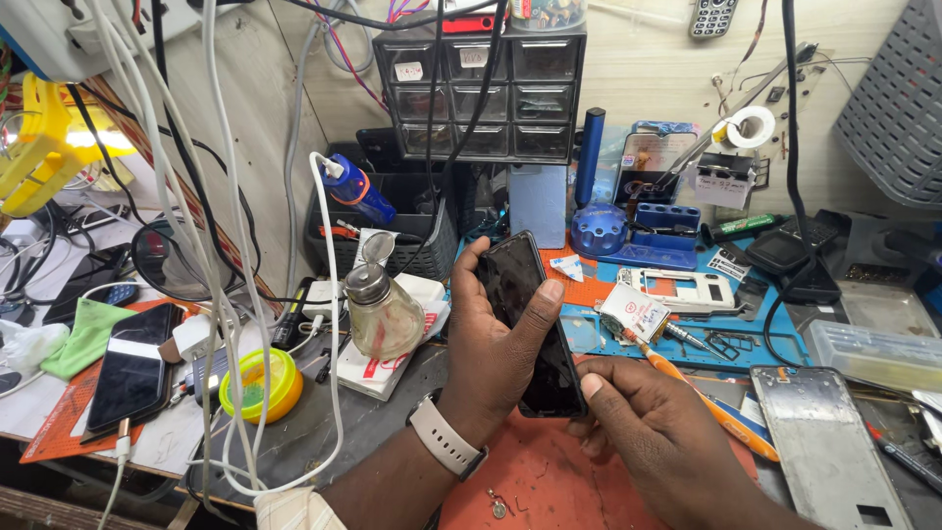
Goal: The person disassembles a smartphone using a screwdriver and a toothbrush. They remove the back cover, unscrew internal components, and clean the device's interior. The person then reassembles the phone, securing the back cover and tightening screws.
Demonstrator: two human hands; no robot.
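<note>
Head view: left hand (pixel 500 344) wraps the edges of a slim black glass-fronted smartphone (pixel 530 324) above the orange mat (pixel 530 481) near the workbench's front edge; right hand (pixel 638 417) pinches its lower corner. Light, stiff, slippery, likely fragile; best gripped by the sides.

Both forearms entered from the lower edge of the frame and met near its centre. The left hand (pixel 496 339) was raised with its back toward the camera, fingers curled upward, the thumb (pixel 543 312) pressed across the front and the fingertips wrapped around the far edge near the top. A pale band sat on the left wrist (pixel 446 437). The right hand (pixel 643 417) lay lower and to the right, palm down, fingers bent, its fingertips pinched at the lower centre.
</note>
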